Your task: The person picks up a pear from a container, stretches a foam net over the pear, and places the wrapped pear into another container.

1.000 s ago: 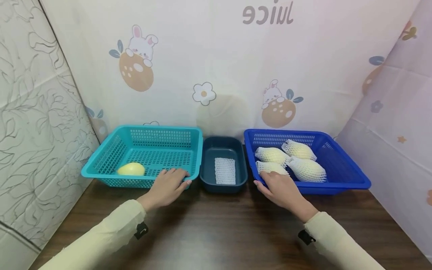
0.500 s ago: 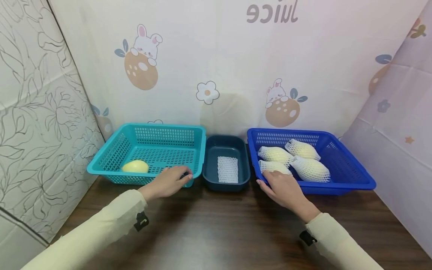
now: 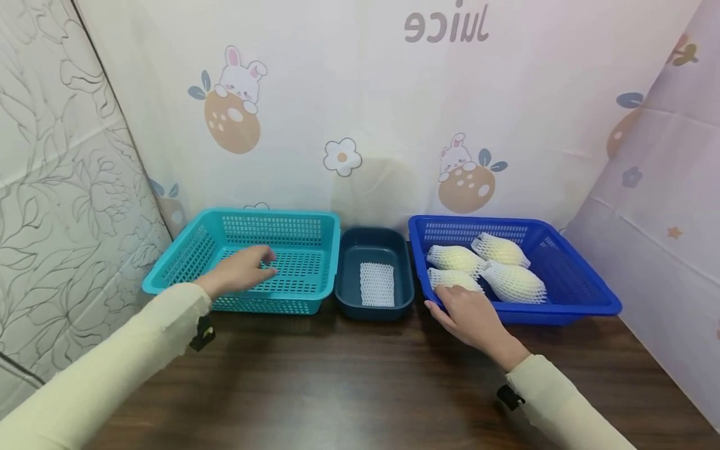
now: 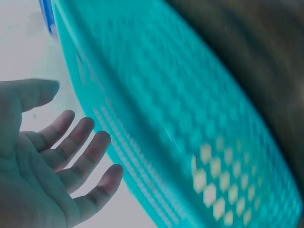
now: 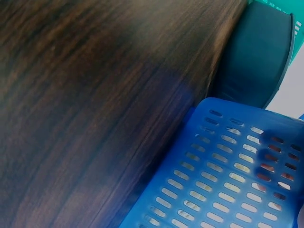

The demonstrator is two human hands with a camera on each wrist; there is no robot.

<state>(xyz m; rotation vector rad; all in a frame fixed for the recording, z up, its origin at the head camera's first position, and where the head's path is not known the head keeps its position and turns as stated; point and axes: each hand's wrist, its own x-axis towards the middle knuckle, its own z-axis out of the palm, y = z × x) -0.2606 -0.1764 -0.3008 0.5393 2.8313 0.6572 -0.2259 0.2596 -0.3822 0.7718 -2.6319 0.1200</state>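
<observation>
My left hand (image 3: 239, 270) is above the teal basket (image 3: 332, 250), its fingers loosely bent and holding nothing. In the left wrist view its thumb and fingers are spread apart beside the basket's wall. A yellow fruit (image 4: 215, 166) shows through the wall's holes in that view; the hand and wrist hide it in the head view. At the blue basket (image 3: 579, 281), my right hand (image 3: 469, 315) grips the near left rim, thumb outside and fingers over the edge. Close to those fingers lies a netted yellow fruit (image 3: 454, 280), one of several inside.
Between the two baskets stands a dark blue tray (image 3: 349, 253) with white foam net sleeves (image 3: 377, 284) in it. All three containers are on a dark wooden table (image 3: 349, 381), before a printed cloth backdrop (image 3: 371, 94).
My left hand has left the teal basket's near right rim and moved left and up over the basket, covering the yellow fruit from the head view. The right hand stays at the blue rim.
</observation>
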